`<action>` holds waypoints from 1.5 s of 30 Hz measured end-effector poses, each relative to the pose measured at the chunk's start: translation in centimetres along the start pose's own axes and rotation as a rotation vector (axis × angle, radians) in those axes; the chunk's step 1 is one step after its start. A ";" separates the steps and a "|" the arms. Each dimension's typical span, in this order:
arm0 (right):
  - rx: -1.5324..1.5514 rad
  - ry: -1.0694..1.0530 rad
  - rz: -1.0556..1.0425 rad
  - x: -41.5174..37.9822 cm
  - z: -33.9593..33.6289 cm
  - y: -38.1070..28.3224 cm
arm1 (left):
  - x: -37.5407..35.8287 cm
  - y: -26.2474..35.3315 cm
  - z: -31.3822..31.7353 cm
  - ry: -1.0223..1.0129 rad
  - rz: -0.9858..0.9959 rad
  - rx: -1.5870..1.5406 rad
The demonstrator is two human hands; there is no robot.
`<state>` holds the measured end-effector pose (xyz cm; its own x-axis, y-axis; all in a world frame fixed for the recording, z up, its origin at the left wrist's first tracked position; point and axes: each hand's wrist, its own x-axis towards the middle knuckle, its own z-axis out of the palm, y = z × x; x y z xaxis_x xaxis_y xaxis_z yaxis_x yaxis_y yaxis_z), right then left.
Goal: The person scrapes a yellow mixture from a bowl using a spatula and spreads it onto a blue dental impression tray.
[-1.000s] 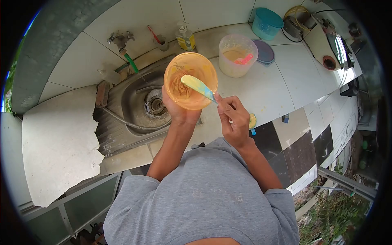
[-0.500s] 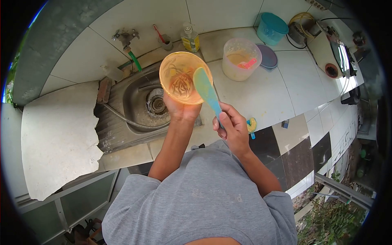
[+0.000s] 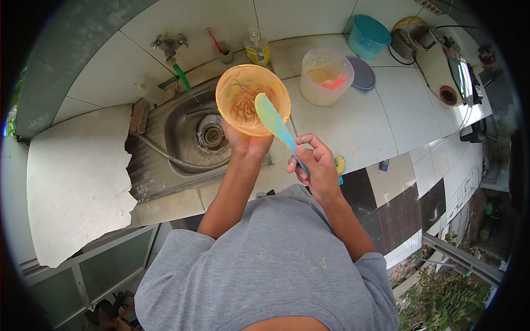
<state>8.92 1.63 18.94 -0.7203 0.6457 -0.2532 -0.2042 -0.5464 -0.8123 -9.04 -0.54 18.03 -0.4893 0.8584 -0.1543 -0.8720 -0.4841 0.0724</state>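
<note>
An orange bowl (image 3: 237, 107) with smeared streaks inside is held from below by my left hand (image 3: 247, 144), whose fingers are mostly hidden under it. My right hand (image 3: 317, 168) is closed round the handle of a blue-green spatula (image 3: 282, 131). The spatula's yellowish blade overlaps the right part of the bowl's opening; whether it touches the inside I cannot tell. The bowl is above the right edge of the metal sink (image 3: 176, 129).
A green-tipped tap (image 3: 179, 74) hangs over the sink. Behind stand a cup with a red brush (image 3: 223, 53) and a soap bottle (image 3: 258, 49). To the right are a translucent tub (image 3: 326, 83), a purple lid (image 3: 361, 74), a teal container (image 3: 368, 37) and a white appliance (image 3: 441, 74).
The spatula blade has shifted slightly left over the bowl and turned a little. The bowl has tilted slightly, and my hands keep their holds.
</note>
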 end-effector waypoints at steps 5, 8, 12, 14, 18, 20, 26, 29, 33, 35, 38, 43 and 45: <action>-0.099 0.072 0.120 -2.3 -3.7 2.7 | 0.2 1.0 -0.2 0.031 0.038 0.021; -0.280 0.260 -0.022 -4.6 -6.3 5.1 | -0.4 1.8 0.4 -0.043 0.039 -0.008; -0.926 0.256 -0.852 -2.0 -2.3 1.2 | -0.6 0.8 0.9 -0.038 0.005 -0.020; -0.993 0.252 -1.001 0.4 -0.2 0.6 | -0.9 -0.4 1.1 -0.016 -0.007 0.016; -1.121 0.222 -1.110 2.5 -0.8 3.4 | -1.5 -0.6 1.1 0.008 -0.029 -0.023; -1.150 0.170 -1.027 0.7 -4.0 6.1 | -1.0 0.5 0.9 0.015 0.046 0.004; -0.750 0.080 -0.620 -2.9 -4.2 2.5 | -1.8 2.2 2.1 -0.002 0.266 0.143; -0.428 -0.007 -0.480 -1.1 0.2 -0.6 | -2.1 1.5 2.3 -0.002 0.179 0.103; -0.173 -0.158 -0.147 0.1 0.5 1.1 | -2.9 0.9 3.0 0.013 0.155 0.006; -0.267 -0.081 -0.116 -1.6 -3.0 3.3 | -2.9 1.6 3.0 0.040 0.172 0.063; -0.541 0.041 -0.271 -3.5 -6.3 1.9 | -3.0 3.2 1.7 -0.049 0.239 0.197; -1.207 0.079 -0.728 -1.4 -2.0 -7.0 | -3.5 2.3 3.5 -0.040 0.254 0.500; -1.397 0.049 -0.856 -0.5 -1.3 -8.6 | -3.5 1.9 3.8 -0.083 0.239 0.572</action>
<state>11.85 6.71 25.38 -0.6931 0.5188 0.5005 0.2327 0.8182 -0.5257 -9.04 -3.86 22.47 -0.6510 0.7590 0.0068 -0.5957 -0.5165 0.6151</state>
